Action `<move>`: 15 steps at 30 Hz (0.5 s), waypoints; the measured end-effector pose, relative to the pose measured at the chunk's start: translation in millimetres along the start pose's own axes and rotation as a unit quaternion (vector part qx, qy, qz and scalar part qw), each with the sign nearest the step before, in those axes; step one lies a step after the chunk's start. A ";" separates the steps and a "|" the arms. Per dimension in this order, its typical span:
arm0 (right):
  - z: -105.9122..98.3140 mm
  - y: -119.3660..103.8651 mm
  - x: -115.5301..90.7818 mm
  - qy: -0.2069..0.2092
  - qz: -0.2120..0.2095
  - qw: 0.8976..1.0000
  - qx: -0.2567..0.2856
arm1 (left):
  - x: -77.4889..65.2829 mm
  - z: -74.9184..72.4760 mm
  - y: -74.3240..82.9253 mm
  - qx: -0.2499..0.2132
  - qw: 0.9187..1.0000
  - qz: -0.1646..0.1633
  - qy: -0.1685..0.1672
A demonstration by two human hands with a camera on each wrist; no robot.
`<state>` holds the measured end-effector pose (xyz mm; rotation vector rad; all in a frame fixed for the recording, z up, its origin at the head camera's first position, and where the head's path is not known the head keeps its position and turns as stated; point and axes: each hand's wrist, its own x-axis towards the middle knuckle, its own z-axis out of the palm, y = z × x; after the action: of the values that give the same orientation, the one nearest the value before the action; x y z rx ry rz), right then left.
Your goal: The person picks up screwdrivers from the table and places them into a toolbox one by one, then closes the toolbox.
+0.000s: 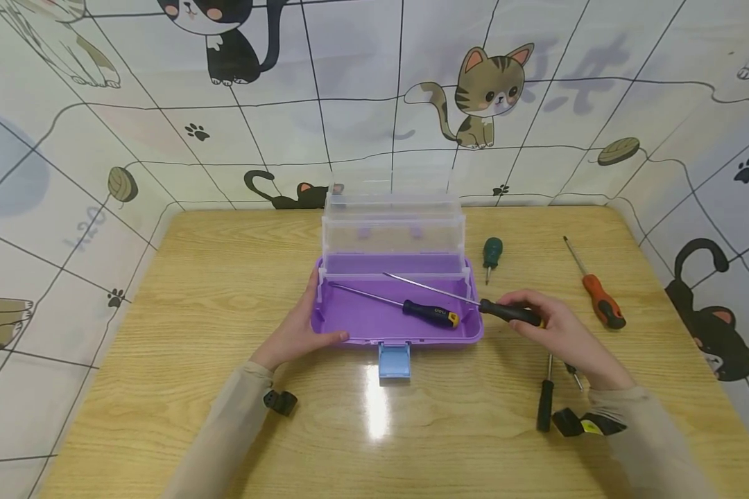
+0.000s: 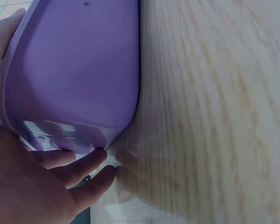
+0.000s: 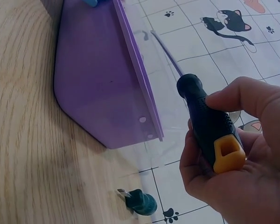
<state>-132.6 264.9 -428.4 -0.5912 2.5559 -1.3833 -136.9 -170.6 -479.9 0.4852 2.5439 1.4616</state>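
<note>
On the table stands a purple toolbox [image 1: 362, 326] with its clear lid [image 1: 393, 235] raised. My left hand [image 1: 302, 322] grips its left end, thumb at the front rim; in the left wrist view fingers [image 2: 86, 170] lie against the box wall [image 2: 79, 70]. My right hand [image 1: 552, 329] holds a long screwdriver by its black handle [image 1: 505, 311], yellow at the end [image 3: 229, 154]. Its shaft slants up and left over the box's right part. Inside the box lies another black-and-yellow screwdriver [image 1: 431, 314].
Right of the box lie a short green screwdriver [image 1: 492, 253] and an orange-and-black screwdriver [image 1: 599, 298]. A black-handled screwdriver [image 1: 546, 405] and a partly hidden tool [image 1: 574, 375] are below my right hand. A blue latch [image 1: 394, 360] hangs at the box front.
</note>
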 end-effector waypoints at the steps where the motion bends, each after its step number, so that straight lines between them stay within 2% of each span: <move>1: 0.4 -0.9 1.1 -0.002 0.004 1.000 0.000 | 0.0 -0.1 0.1 0.001 1.000 0.000 0.000; 8: 4.0 -10.1 8.0 -0.022 0.030 0.999 0.020 | -0.2 -0.4 2.1 0.005 1.000 0.005 0.001; 15: 7.9 -16.8 14.1 -0.035 0.031 0.998 0.045 | -0.6 -0.7 0.8 0.000 1.000 -0.013 -0.002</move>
<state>-138.4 244.7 -418.3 -0.5317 2.4223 -1.4215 -136.4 -171.0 -478.9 0.4529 2.5376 1.4516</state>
